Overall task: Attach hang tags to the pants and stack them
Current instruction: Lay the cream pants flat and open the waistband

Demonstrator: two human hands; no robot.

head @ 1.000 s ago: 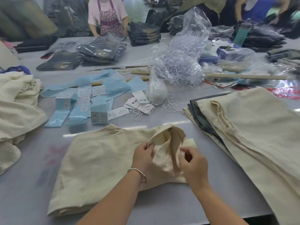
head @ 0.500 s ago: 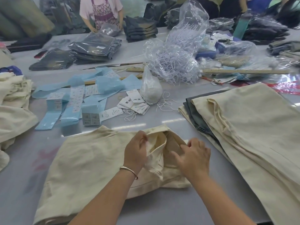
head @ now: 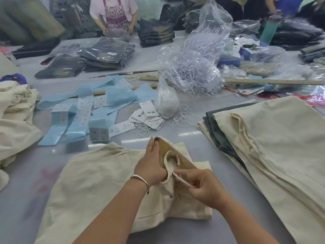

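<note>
- Holding the pants (head: 98, 175) open: left hand (head: 149, 166) grips the waistband, right hand (head: 200, 185) pinches a loop.
- No tag on yet; hang tags (head: 147, 117) wait nearby.
- Done pants pile (head: 274, 147) sits right.

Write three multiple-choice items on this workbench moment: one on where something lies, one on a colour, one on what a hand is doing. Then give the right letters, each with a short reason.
1. Where does the stack of folded cream pants lie relative to the cream pants being handled?
A. to their right
B. to their left
C. underneath them

2. What colour are the paper strips beside the hang tags?
A. red
B. light blue
C. black

3. What is the right hand doing?
A. lying flat on the bare table
B. holding a hang tag
C. pinching a fabric band at the waist of the pants

Answers: 1 A, the stack sits at the right of the table; 2 B, the strips are pale blue; 3 C, its thumb and fingers close on the cream band while the left hand grips the waist opening.
</note>
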